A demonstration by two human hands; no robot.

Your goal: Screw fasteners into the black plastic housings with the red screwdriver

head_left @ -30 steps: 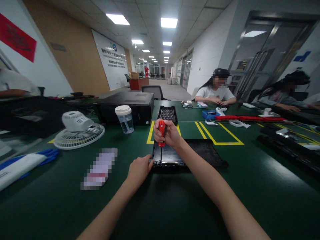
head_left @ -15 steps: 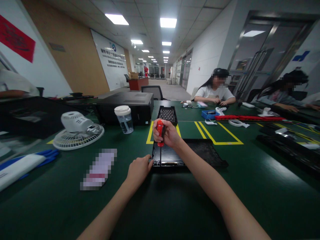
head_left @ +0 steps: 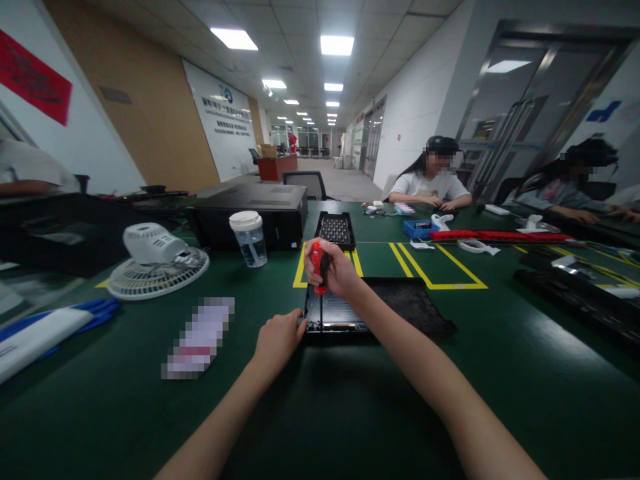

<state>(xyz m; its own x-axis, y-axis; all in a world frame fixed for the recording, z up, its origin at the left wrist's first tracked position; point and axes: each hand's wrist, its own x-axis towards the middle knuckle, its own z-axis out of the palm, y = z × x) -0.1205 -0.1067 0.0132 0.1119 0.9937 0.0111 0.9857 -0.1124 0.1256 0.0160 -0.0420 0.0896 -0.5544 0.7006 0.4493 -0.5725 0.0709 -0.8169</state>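
Since the screwdriver (head_left: 319, 288) stands near-upright with its shaft down at the near-left part of the open black casing (head_left: 415, 307), I'd call you mid-step on a fastener there. Casing lies flat on the green surface (head_left: 150, 420) in front of you, ridged panel (head_left: 340, 312) seated in its left portion. Screw heads are too small to make out, so I can't tell how many are in or out, or what's left.

Right hand (head_left: 337, 267): grip closed round the red-and-black handle. Left hand (head_left: 280, 339): fingers against the casing's left edge; can't tell if it's pinching or just bracing.

In the way: your right forearm crosses the casing and hides part of it from you. Just past your right hand sits a black tray (head_left: 353, 230) with rows of round pieces; mind your knuckles. Lidded cup (head_left: 250, 241) and white fan (head_left: 160, 267) are off to your left, blurred-out pale item (head_left: 200, 337) nearer you. Blue bin (head_left: 421, 229) and red strip (head_left: 500, 237) sit farther out, right.
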